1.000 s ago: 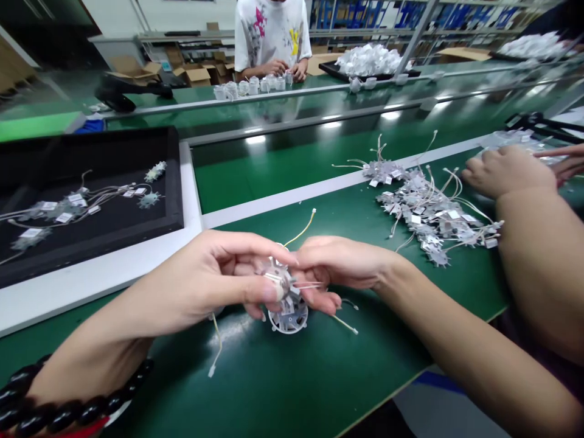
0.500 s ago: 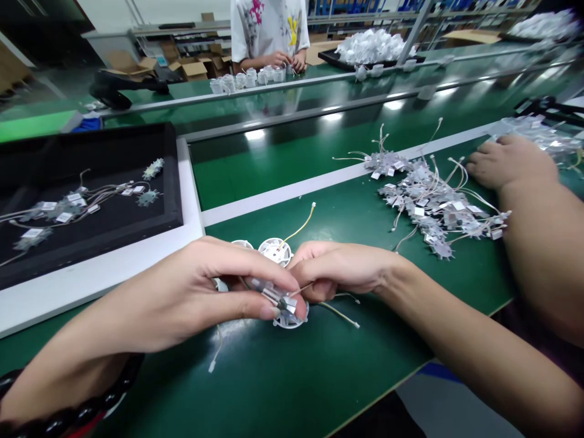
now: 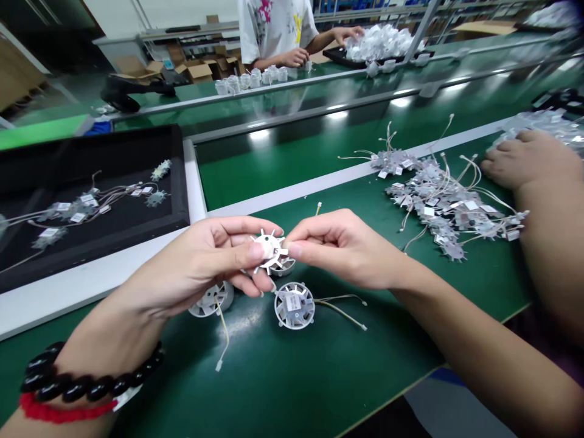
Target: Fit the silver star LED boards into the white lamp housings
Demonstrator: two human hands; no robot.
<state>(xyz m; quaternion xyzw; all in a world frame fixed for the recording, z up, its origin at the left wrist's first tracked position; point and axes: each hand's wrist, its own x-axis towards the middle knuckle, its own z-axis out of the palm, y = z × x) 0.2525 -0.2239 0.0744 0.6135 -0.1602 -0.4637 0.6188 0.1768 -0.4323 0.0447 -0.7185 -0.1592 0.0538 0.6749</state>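
My left hand [image 3: 214, 258] pinches a small star-shaped finned metal part [image 3: 270, 248] between thumb and fingers, held above the green table. My right hand [image 3: 347, 246] is closed too, its fingertips meeting the same part from the right. Below them on the mat lie round white housings: one with a board and wires inside [image 3: 294, 305], one partly under my left hand [image 3: 211, 300], one just behind the held part [image 3: 283, 266]. A loose wire with a connector [image 3: 222, 340] trails toward me.
A heap of finned wired parts [image 3: 444, 204] lies at the right, beside a co-worker's hand [image 3: 529, 159] and forearm. A black tray [image 3: 91, 188] at the left holds several such parts. Across the conveyor a person in a white shirt [image 3: 276, 27] handles white cups.
My hands rose off the mat with the finned part, uncovering the white housings beneath. The person across the belt reached an arm out to the right.
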